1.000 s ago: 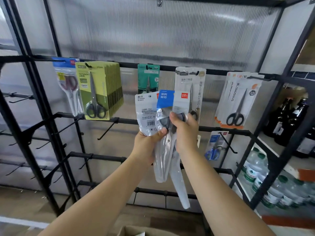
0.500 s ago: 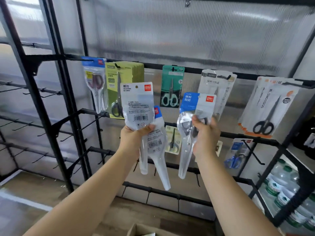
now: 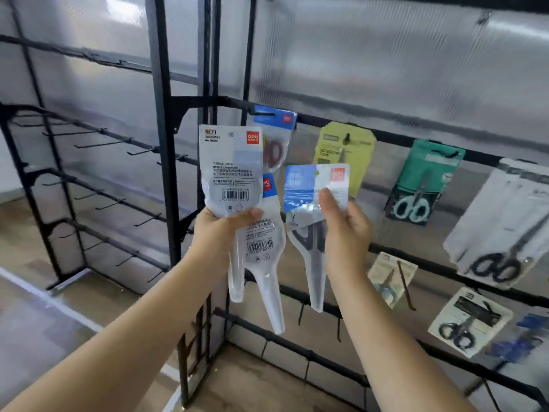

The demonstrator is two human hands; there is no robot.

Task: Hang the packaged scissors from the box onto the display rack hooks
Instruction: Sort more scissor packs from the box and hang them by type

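My left hand (image 3: 224,230) grips two clear scissors packs (image 3: 230,171) held up with their printed backs facing me. One of them hangs lower, tip down. My right hand (image 3: 346,233) pinches a third scissors pack (image 3: 315,188) with a blue and white header, front facing me, dark handles showing inside. Both hands are raised in front of the black display rack (image 3: 162,114). The pack in my right hand sits just right of the other two, apart from them. The box is out of view.
Hung packs fill the right section: a blue-topped one (image 3: 276,138), a yellow-green card (image 3: 344,153), a teal card (image 3: 424,182), a white stack (image 3: 505,221), smaller ones lower down. The left section holds rows of bare hooks (image 3: 101,144). Wooden floor lies below.
My view has swung left, so the bare left rack section is in sight. My hands have drawn a little closer together, each keeping its packs.
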